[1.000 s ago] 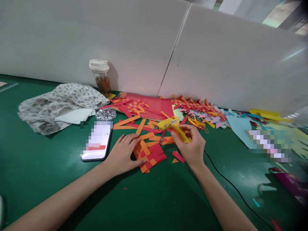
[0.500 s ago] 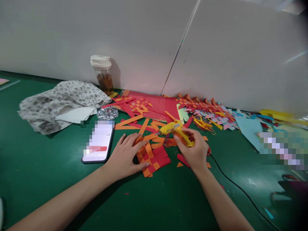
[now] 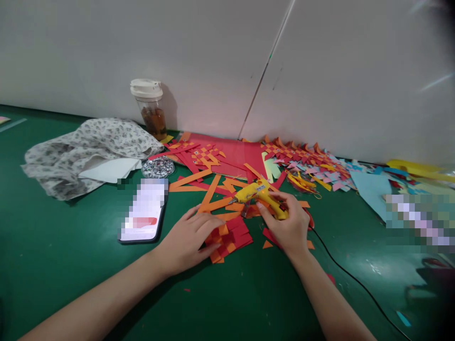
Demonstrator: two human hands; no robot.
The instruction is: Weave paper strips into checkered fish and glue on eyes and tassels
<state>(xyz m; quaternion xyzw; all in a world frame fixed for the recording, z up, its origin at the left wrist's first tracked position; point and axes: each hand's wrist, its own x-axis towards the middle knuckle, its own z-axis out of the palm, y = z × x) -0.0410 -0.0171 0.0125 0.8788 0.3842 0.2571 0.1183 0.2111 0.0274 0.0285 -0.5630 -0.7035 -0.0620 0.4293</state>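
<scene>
A yellow hot glue gun [image 3: 253,190] is gripped in my right hand [image 3: 287,222]. Its nozzle points left, above loose orange paper strips [image 3: 209,194]. On the green table, a small woven piece of red and orange paper strips [image 3: 237,236] lies under the fingers of my left hand [image 3: 194,236]. The thumb and index finger close on its left side, around a folded orange strip [image 3: 222,230]; the other fingertips are partly hidden. A black cord [image 3: 355,277] runs from the glue gun to the lower right.
Left of my hand lies a phone [image 3: 144,213]. Behind it are a patterned cloth [image 3: 106,137] and a lidded cup of brown drink [image 3: 152,111]. Finished woven paper fish [image 3: 206,155] rest on red card [image 3: 236,156] by the wall. Coloured paper pieces [image 3: 330,175] pile at the right.
My left fingers have drawn together and bent over the orange strip, which now lies folded down on the woven piece. The glue gun has stayed nearly in place.
</scene>
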